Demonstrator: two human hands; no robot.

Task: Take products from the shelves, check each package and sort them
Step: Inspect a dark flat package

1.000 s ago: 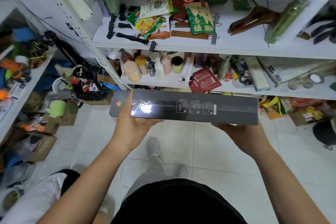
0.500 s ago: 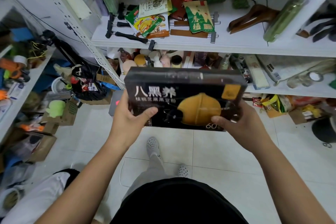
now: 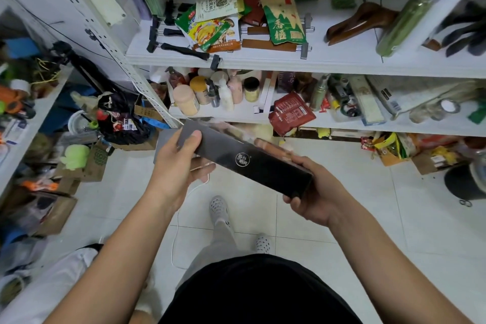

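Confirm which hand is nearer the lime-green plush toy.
Left: left hand grips the black box right of the plush toy; right hand holds its far end, farther right.

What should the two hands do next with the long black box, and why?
Probably roll the black box about its long axis to bring another face up for checking. Only a narrow side with a round white logo faces the camera now, and the left hand and the right hand each grip one end, so the box hangs free in the air.
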